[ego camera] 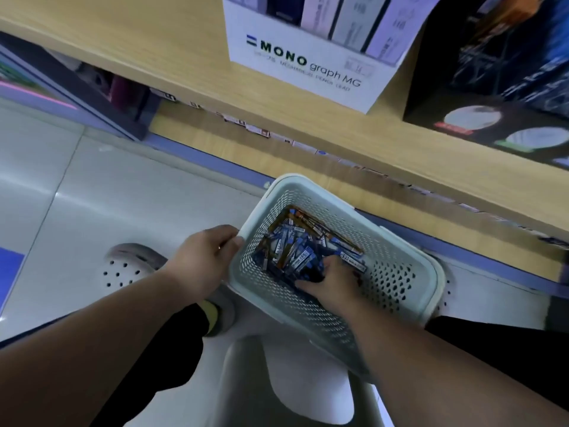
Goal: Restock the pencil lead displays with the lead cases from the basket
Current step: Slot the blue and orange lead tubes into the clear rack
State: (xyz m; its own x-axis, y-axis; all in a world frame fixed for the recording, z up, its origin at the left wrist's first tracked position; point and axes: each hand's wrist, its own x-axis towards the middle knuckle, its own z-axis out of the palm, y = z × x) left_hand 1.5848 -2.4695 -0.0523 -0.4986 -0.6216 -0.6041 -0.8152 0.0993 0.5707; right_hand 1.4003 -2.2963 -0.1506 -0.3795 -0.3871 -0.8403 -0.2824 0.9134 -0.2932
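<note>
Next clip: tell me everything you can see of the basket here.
The basket is a pale grey-white plastic tub, rectangular with rounded corners, a thick smooth rim and walls pierced with small holes. It is tilted and seems to rest on a white stool, below the wooden shelf. Blue and white lead cases lie heaped in its bottom. The left hand grips the rim at one corner; the right hand reaches inside, fingers among the cases.
</note>
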